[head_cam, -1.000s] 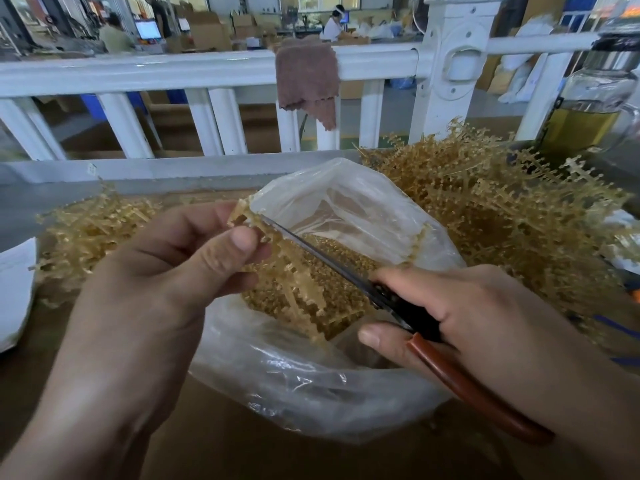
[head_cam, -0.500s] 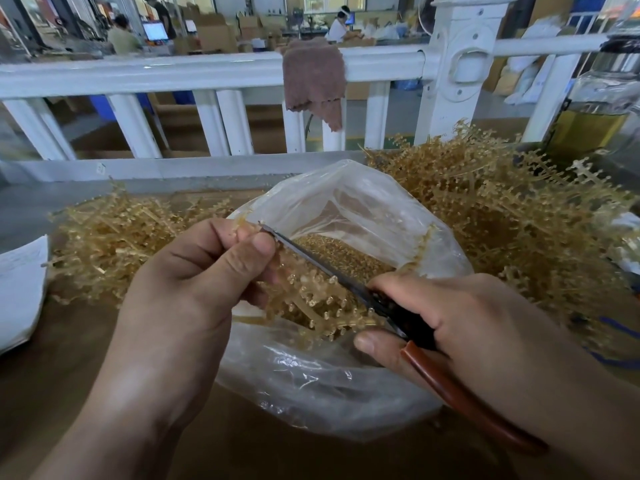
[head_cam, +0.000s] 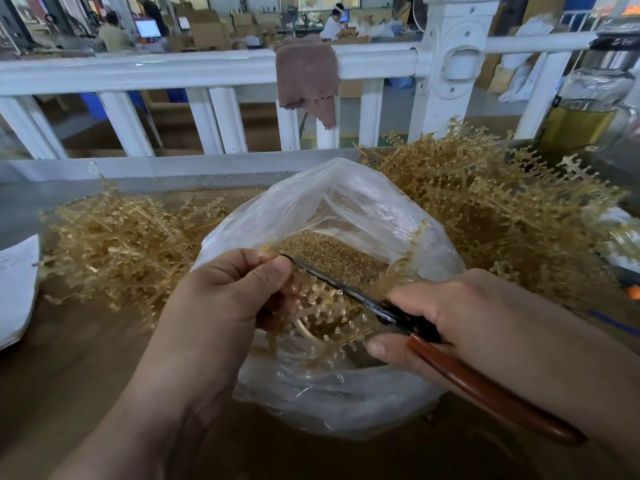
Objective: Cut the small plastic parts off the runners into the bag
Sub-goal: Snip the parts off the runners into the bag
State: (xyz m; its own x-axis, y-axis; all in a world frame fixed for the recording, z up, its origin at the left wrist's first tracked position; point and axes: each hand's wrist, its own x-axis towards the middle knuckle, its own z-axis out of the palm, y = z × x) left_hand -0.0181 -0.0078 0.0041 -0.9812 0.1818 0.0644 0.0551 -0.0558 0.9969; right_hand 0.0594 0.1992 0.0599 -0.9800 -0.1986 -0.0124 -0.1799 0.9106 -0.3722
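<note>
Red-handled scissors (head_cam: 391, 311) are crossing a branched amber plastic runner (head_cam: 322, 308) over an open clear plastic bag (head_cam: 346, 403) holding small amber parts (head_cam: 332, 254).

Brown table (head_cam: 86, 375) — left runner pile (head_cam: 131, 244), clear bag (head_cam: 346, 407), right runner pile (head_cam: 485, 220) (paper (head_cam: 17, 289) leftmost)

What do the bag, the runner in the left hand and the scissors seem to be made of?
Bag: thin clear plastic film, glossy; it wrinkles and shows the parts inside.
Runner: translucent amber moulded plastic, slightly shiny, with thin branching stems.
Scissors: dark metal blades, as they look; the handle has a smooth reddish-brown cover, perhaps plastic or rubber.
</note>
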